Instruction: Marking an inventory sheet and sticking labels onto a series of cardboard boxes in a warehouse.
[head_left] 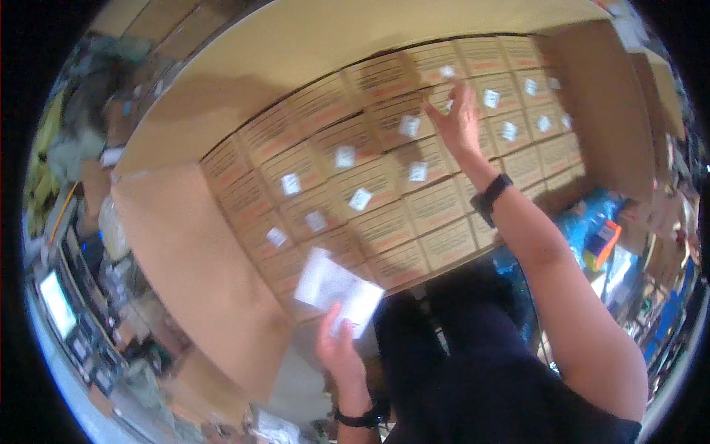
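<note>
A large open cardboard carton (pixel 185 244) is packed with rows of small brown boxes (pixel 384 226), many with a small white label (pixel 344 156) on top. My left hand (pixel 339 351) holds a bunch of white label sheets (pixel 334 285) over the near edge of the carton. My right hand (pixel 457 122), with a dark watch on the wrist, reaches to the far rows, fingers spread, touching a box near a white label (pixel 447 72). Whether it holds a label I cannot tell.
The carton's flaps (pixel 296 44) stand open on the far, left and right sides. Cluttered shelving with a lit screen (pixel 58 303) runs along the left. Blue and orange items (pixel 603 237) lie at the right, beside more brown cartons (pixel 662 96).
</note>
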{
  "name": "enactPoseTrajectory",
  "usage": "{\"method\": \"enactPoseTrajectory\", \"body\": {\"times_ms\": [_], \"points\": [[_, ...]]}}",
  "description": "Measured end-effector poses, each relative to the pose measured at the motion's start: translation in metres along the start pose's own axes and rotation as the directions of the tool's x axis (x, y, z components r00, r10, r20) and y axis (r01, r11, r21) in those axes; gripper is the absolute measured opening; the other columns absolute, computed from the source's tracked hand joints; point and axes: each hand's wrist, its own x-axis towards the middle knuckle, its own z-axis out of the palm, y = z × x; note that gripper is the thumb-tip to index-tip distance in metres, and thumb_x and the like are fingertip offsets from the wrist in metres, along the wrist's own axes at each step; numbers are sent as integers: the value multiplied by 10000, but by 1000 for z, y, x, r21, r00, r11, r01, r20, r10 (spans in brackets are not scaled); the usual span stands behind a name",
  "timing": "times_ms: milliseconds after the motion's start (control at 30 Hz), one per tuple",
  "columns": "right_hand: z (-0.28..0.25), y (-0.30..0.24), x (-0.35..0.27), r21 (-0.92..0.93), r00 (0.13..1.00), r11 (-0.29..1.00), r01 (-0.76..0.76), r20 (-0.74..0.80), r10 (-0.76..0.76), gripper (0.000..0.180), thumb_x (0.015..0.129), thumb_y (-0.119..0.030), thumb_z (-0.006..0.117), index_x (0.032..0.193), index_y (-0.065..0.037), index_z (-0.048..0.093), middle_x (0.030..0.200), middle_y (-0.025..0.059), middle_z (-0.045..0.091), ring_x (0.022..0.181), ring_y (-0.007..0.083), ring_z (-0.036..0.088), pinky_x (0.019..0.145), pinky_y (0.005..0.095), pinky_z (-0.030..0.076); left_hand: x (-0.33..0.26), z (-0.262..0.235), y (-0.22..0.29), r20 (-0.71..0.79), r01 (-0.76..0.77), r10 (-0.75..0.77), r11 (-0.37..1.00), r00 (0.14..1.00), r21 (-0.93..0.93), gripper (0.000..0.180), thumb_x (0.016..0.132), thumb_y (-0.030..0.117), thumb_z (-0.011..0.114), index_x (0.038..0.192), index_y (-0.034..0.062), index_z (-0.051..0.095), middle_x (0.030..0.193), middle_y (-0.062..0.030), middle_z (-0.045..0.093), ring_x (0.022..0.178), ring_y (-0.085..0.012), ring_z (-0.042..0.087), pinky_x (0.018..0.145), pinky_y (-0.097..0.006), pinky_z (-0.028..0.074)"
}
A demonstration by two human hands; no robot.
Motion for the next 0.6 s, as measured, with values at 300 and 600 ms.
{"method": "enactPoseTrajectory", "body": {"times_ms": [300,600], "points": [[162,-258,-122,311,777,828,467,302,-552,255,884,-255,647,1012,-36,625,871,75,602,791,199,598,750,328,490,-20,-38,16,-115,75,-82,995,990,-60,448,831,-27,576,1273,-75,519,1236,-152,568,1134,-236,540,992,-346,411],[-11,-259,-166,524,429,839,-148,798,-423,288,857,-230,685,1026,-15,598,908,99,571,820,215,574,745,356,494,17,-98,8,-192,-56,-7,947,981,-316,488,835,-25,619,1306,-66,498,1259,-152,549,1125,-221,548,989,-339,423]]}}
